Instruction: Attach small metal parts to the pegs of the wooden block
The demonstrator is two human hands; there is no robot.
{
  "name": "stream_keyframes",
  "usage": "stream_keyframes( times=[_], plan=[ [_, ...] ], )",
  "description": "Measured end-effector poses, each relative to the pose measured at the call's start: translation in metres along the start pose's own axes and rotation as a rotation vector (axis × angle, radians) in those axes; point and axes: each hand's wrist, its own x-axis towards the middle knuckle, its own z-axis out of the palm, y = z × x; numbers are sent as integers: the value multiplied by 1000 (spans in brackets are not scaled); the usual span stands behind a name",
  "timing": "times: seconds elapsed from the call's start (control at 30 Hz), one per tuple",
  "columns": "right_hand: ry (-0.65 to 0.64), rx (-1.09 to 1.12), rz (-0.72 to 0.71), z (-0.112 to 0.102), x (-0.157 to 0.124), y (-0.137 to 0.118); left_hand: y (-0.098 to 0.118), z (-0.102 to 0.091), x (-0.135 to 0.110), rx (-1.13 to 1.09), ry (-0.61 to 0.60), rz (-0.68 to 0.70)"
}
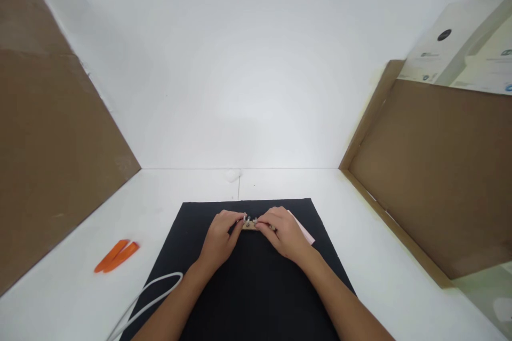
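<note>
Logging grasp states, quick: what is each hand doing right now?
Left hand: closed, fingertips pinching one end of the small tan part over the black mat.
Right hand: closed, pinching the same part's other end.

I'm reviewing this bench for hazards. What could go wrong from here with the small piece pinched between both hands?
1. The small tan piece is held only by the fingertips of the left hand and right hand; its tiny metal bits might slip loose and roll off the black mat.
2. The white cable loops onto the mat's left edge; drawing the left hand back may snag it.
</note>
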Motion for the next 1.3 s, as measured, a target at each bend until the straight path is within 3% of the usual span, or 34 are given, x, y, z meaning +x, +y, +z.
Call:
stream_keyframes(
  times=[0.13,0.4,0.67,0.9,1.1,1.3],
  plan=[
    [-49,81,13,3,1,-10,2,-2,0,11,-39,36],
    [103,-80,122,6,0,-3,9,-5,1,38,-77,60],
    [12,-119,-222,12,-2,-15,9,-5,1,41,-54,81],
    [155,-199,36,10,-2,-7,9,-5,1,64,-71,138],
    [61,-145,-213,10,-3,-11,9,-5,0,86,-31,161],
    [142,-162,-75,6,-3,-2,11,-6,1,80,-26,163]
  ],
)
